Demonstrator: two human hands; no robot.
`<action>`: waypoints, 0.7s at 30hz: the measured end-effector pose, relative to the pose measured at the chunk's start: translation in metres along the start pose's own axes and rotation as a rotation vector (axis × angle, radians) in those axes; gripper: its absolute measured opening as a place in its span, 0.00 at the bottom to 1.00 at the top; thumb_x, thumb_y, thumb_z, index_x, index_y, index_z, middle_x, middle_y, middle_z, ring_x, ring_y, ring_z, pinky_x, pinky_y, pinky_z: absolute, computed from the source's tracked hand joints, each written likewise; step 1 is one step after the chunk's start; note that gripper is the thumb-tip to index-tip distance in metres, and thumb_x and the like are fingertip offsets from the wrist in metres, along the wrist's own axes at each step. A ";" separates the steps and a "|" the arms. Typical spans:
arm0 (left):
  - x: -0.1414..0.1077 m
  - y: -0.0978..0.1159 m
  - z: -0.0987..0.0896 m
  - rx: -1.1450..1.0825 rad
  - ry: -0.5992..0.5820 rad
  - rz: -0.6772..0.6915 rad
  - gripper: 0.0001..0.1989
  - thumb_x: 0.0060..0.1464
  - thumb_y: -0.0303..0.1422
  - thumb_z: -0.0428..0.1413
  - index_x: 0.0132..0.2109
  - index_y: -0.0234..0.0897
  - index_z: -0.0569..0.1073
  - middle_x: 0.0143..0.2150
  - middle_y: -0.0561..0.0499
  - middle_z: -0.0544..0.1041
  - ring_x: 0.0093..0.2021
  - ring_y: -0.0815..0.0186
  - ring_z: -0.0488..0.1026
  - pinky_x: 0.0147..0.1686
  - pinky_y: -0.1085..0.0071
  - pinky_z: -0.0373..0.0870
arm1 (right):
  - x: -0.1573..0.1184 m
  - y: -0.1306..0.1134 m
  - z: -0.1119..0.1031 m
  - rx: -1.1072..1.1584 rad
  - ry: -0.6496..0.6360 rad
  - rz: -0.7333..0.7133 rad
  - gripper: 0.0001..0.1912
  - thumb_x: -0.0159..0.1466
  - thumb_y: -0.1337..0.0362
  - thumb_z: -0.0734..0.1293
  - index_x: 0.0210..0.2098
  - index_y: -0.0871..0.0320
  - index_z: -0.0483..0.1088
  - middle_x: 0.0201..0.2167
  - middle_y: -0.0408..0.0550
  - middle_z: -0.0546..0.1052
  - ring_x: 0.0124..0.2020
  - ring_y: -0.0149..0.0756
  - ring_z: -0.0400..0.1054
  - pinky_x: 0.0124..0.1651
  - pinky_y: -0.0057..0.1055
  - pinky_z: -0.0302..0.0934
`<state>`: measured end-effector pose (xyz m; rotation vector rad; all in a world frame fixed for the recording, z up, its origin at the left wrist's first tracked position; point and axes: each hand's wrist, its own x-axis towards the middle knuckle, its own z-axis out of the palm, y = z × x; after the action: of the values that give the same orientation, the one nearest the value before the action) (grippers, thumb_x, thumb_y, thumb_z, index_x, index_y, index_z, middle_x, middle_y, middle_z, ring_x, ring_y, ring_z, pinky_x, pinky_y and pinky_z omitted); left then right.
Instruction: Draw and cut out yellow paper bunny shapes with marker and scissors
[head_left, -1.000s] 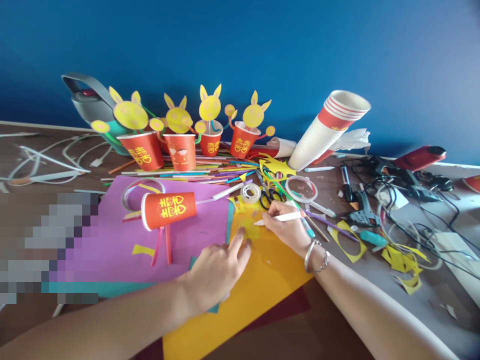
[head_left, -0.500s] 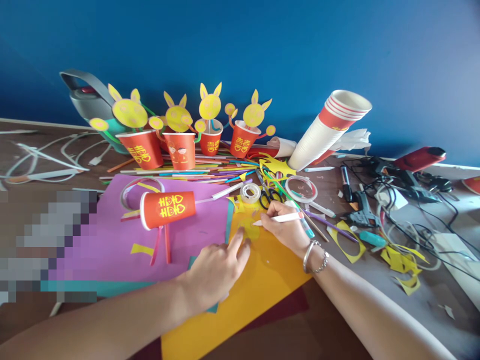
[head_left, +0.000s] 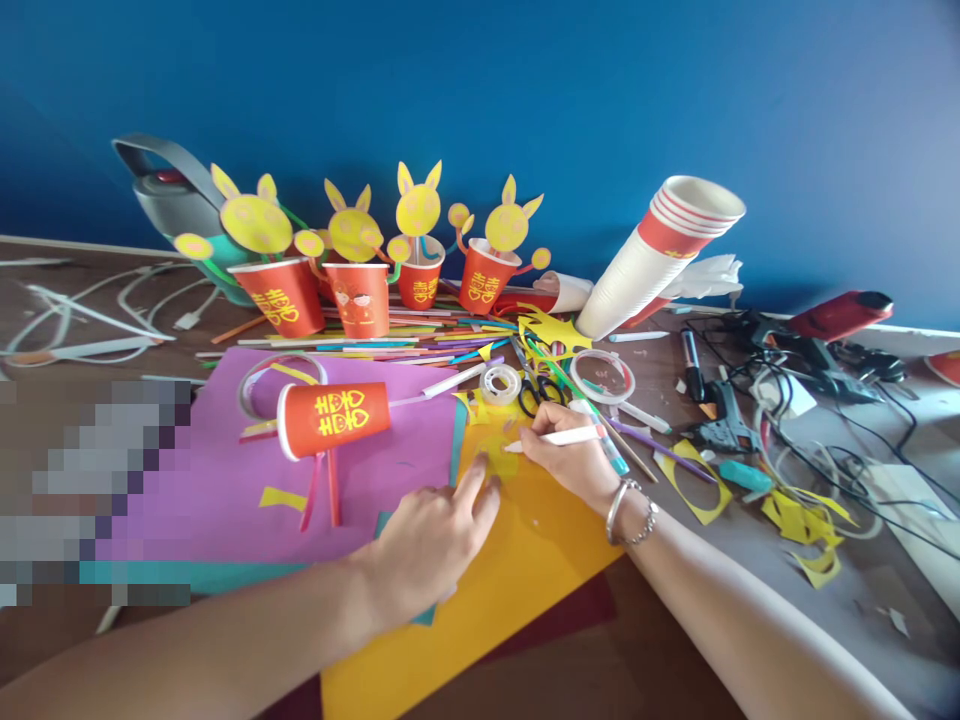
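The white pen, pinched in my right hand's closed grip, has shifted only slightly over the yellow cutout on the orange sheet, so the marking seems unfinished. My left hand grasps nothing, fingers half-spread at the cutout's edge.
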<state>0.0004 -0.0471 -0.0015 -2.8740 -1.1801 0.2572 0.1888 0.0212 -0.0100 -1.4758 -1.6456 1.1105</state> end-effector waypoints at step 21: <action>0.000 -0.001 -0.001 0.000 0.009 -0.004 0.35 0.39 0.24 0.56 0.58 0.30 0.62 0.60 0.31 0.62 0.25 0.67 0.74 0.23 0.68 0.73 | 0.001 0.003 0.000 -0.111 0.080 -0.043 0.16 0.54 0.58 0.65 0.17 0.55 0.56 0.13 0.38 0.61 0.15 0.26 0.54 0.16 0.25 0.44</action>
<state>0.0001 -0.0467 -0.0007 -2.8693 -1.1842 0.2435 0.1903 0.0225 -0.0127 -1.5273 -1.6984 0.9383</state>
